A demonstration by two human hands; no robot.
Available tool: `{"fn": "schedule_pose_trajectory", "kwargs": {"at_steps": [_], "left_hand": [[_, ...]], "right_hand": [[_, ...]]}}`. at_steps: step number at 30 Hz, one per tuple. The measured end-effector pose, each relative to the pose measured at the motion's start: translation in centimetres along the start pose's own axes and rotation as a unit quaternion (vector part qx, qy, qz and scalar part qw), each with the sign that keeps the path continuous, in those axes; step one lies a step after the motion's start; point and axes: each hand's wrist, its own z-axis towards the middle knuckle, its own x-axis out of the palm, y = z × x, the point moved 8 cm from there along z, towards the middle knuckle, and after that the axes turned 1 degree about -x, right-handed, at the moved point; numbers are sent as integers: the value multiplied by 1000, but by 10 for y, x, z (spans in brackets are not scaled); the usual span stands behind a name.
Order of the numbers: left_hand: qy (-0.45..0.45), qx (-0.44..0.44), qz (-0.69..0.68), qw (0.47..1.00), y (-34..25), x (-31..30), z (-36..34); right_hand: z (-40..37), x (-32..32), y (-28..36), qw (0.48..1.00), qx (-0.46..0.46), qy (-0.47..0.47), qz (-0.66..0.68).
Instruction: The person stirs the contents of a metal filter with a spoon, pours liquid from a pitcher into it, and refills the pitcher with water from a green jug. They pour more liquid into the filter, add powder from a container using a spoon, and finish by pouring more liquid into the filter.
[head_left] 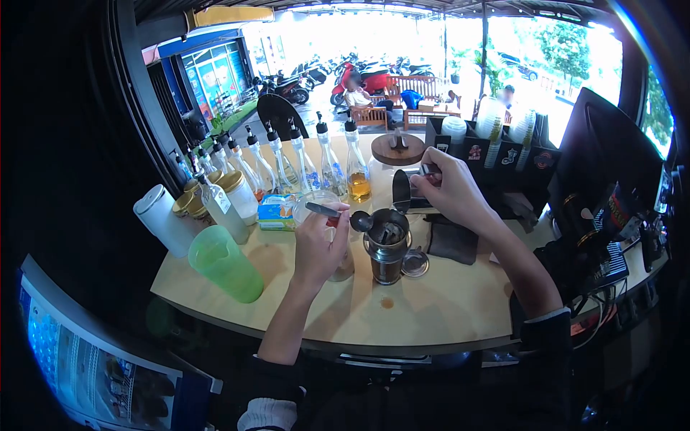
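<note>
My left hand (321,244) is closed around a metal spoon (361,220), whose round bowl reaches to the left rim of a small metal pot (388,248). Up and to the right, my right hand (451,183) pinches a dark oval metal piece (401,191), its lower end just above the pot's mouth; its exact kind I cannot tell. The pot stands upright on the counter with its top uncovered. Close on its right lies a small round metal lid (415,263). A clear plastic cup (313,201) stands behind my left hand, partly hidden by it.
A row of pump-top bottles (298,161) lines the counter's back left. A green pitcher (226,264) stands front left, near white jars (237,194). Behind the pot is a wood-lidded container (397,149). A dark cloth (453,239) and a black cup rack (467,154) are at right.
</note>
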Motion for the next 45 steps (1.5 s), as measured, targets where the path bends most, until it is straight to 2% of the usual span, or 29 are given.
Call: {"fn": "schedule_pose_trajectory", "kwargs": {"at_steps": [8, 10, 28, 32, 35, 38, 41, 45], "left_hand": [[0, 9, -7, 1000, -1, 5, 0], [7, 3, 0, 1000, -1, 6, 1], [6, -3, -3, 1000, 3, 7, -3], [7, -5, 0, 1000, 2, 7, -3], [14, 1, -5, 1000, 0, 9, -2], [13, -2, -3, 1000, -1, 9, -3], [21, 15, -4, 1000, -4, 11, -3], [27, 18, -5, 999, -3, 12, -4]], "right_hand": [[-5, -4, -4, 1000, 20, 8, 13], [-5, 0, -10, 998, 34, 12, 52], [-8, 7, 8, 999, 19, 38, 22], [-12, 1, -4, 997, 53, 35, 49], [-20, -4, -21, 998, 62, 20, 14], [-30, -12, -43, 997, 51, -23, 45], [-52, -13, -88, 975, 104, -62, 188], [-94, -15, -107, 939, 165, -97, 286]]}}
